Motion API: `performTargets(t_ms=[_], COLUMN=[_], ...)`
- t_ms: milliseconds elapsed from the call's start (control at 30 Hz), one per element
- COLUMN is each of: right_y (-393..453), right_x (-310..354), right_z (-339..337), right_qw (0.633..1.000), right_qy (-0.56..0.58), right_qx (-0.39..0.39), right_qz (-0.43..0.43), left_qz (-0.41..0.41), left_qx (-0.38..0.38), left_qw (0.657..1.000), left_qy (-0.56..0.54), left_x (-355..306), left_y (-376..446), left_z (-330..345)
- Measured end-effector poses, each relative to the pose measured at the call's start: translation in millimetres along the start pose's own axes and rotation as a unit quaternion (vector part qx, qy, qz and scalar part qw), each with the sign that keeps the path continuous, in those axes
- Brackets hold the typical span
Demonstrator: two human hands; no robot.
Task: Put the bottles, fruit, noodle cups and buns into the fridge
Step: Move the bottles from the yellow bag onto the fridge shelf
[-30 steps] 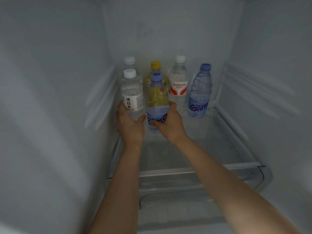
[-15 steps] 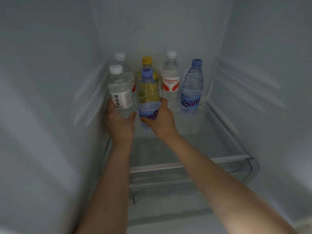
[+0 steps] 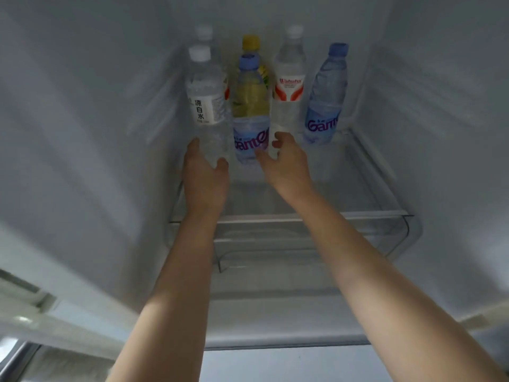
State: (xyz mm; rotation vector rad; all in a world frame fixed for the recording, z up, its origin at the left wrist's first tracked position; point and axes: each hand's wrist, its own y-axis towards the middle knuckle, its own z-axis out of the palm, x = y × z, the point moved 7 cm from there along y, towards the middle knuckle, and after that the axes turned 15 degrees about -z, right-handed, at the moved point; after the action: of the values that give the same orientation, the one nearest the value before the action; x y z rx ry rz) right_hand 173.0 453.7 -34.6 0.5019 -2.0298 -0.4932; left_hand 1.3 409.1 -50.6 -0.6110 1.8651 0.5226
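Interior of a white fridge compartment, seen from the head camera looking forward and slightly down. A clear glass shelf (image 3: 344,199) with a pale front trim spans the compartment; ribbed shelf guides run along both side walls, and a second clear shelf edge shows just beneath. Six bottles stand upright at the rear of the shelf. Back row, from the left: a white-capped bottle (image 3: 204,34) mostly hidden, a yellow-capped bottle (image 3: 251,44), a red-labelled water bottle (image 3: 289,81) and a blue-capped water bottle (image 3: 325,103) near the right wall. Front row: a clear water bottle with Chinese characters (image 3: 206,106) and a blue-labelled bottle (image 3: 251,125). The left hand (image 3: 205,177) cups the base of the clear bottle, thumb and fingers curved round it. The right hand (image 3: 286,164) sits at the foot of the blue-labelled bottle, thumb touching the label, fingers loosely spread and only partly round it.
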Motion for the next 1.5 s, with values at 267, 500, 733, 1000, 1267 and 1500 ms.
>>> performTargets(t_ms=[267, 500, 733, 1000, 1267, 1500], right_y=[-83.8, -175.2, -295.4, -444.6, -590.8, -717.7], right_x=[24.0, 38.0, 57.0, 95.2, 124.9, 157.6], right_z=[-36.6, -67.8, -73.6, -86.0, -129.8, -188.7], right_qw=[0.999, 0.998, 0.992, 0.972, 0.916, 0.862], right_qy=[0.026, 0.010, -0.021, -0.059, -0.105, -0.149], right_qx=[-0.027, -0.068, -0.099, -0.144, -0.245, -0.297], right_qz=[-0.018, -0.001, 0.078, 0.175, 0.298, 0.382], left_qz=[0.066, 0.073, 0.093, 0.120, 0.186, 0.227], left_qx=[-0.009, 0.067, 0.183, 0.347, 0.477, 0.572], left_qw=[0.996, 0.995, 0.978, 0.926, 0.849, 0.773], left_qy=[-0.067, -0.031, 0.023, 0.085, 0.130, 0.157], left_x=[-2.9, 15.5, 75.5, 127.5, 144.6, 155.9], left_y=[-97.9, -173.7, -251.8, -346.4, -461.4, -581.3], left_z=[-24.8, -37.4, -63.4, -92.2, -92.4, -85.5])
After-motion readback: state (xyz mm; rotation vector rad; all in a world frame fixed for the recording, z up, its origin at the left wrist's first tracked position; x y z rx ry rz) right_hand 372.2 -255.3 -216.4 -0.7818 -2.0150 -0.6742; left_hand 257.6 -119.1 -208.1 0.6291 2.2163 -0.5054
